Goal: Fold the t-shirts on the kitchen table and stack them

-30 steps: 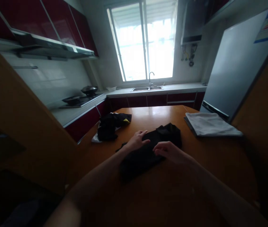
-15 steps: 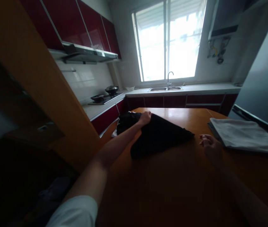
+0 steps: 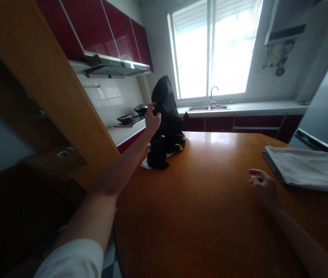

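- The black garment (image 3: 168,110) is up at the far left of the wooden table (image 3: 213,189), its dark mass showing against the counter and the window wall.
- Its long axis runs close to upright, the top tipped a little leftward; the lower end overlaps a heap of dark clothes (image 3: 158,156) with white and yellow bits, and whether the two touch cannot be told.
- The left hand (image 3: 153,121) is much the nearer one, at the garment's near left edge, with the arm stretched far forward out of a white sleeve (image 3: 73,260).
- Thumb and forefinger of that hand stand apart, and the forefinger overlaps the black fabric; the other fingers are hard to make out, so whether it grips the garment cannot be told.
- From the right hand (image 3: 265,189), the garment lies well apart, far off to the left and farther forward.
- The right hand is loosely half curled, with nothing visible in it, over the table's right part.
- Just beside it, on its right, a folded light grey cloth (image 3: 308,168) lies flat over a darker grey layer.
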{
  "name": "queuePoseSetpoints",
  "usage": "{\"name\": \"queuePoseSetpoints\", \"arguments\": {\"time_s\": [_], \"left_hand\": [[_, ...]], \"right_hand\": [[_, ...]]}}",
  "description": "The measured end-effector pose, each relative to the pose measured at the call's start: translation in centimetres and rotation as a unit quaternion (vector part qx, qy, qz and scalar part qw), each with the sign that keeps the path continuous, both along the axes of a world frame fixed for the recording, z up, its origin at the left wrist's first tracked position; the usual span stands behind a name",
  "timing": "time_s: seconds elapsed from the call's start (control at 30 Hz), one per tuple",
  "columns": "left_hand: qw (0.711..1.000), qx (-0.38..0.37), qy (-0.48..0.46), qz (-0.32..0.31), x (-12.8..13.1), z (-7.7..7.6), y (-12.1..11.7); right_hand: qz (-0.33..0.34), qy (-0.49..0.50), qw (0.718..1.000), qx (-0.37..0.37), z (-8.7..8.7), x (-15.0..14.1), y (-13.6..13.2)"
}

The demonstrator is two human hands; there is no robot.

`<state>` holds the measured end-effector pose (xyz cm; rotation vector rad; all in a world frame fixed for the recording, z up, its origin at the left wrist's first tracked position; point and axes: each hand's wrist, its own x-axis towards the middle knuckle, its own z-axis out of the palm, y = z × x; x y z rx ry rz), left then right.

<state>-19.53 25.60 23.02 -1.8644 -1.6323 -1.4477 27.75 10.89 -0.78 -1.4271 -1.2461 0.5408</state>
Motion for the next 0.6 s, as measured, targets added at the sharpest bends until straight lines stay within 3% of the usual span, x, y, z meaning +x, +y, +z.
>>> {"name": "queuePoseSetpoints", "arguments": {"time_s": [0.03, 0.07, 0.17, 0.27, 0.37, 0.47, 0.6], "left_hand": [[0.986, -0.144, 0.06, 0.058, -0.7, -2.0, -1.5], [0.97, -0.221, 0.082, 0.059, -1.3, -3.9, -2.9], [0.926, -0.355, 0.117, 0.053, -2.9, -9.4, -6.3], [0.91, -0.382, 0.136, 0.086, -2.9, -14.2, -8.1], [0.907, -0.377, 0.156, 0.102, -1.6, -18.6, -8.1], [0.871, -0.457, 0.147, 0.107, -1.3, -21.6, -6.8], [0.858, -0.48, 0.141, 0.113, -4.2, -22.5, -4.4]], "right_hand": [[0.001, -0.001, 1.0, 0.0, -0.1, -0.1, 0.0], [0.002, -0.003, 1.0, -0.001, -0.2, -0.1, 0.0], [0.006, -0.01, 1.0, -0.005, -0.6, -0.3, 0.2], [0.013, -0.014, 1.0, -0.003, -1.2, -0.7, 0.5], [0.027, -0.019, 0.999, 0.003, -1.8, -1.1, 0.8], [0.038, -0.027, 0.999, 0.012, -2.2, -1.3, 0.7], [0.041, -0.046, 0.998, 0.017, -2.7, -1.0, 0.7]]}}
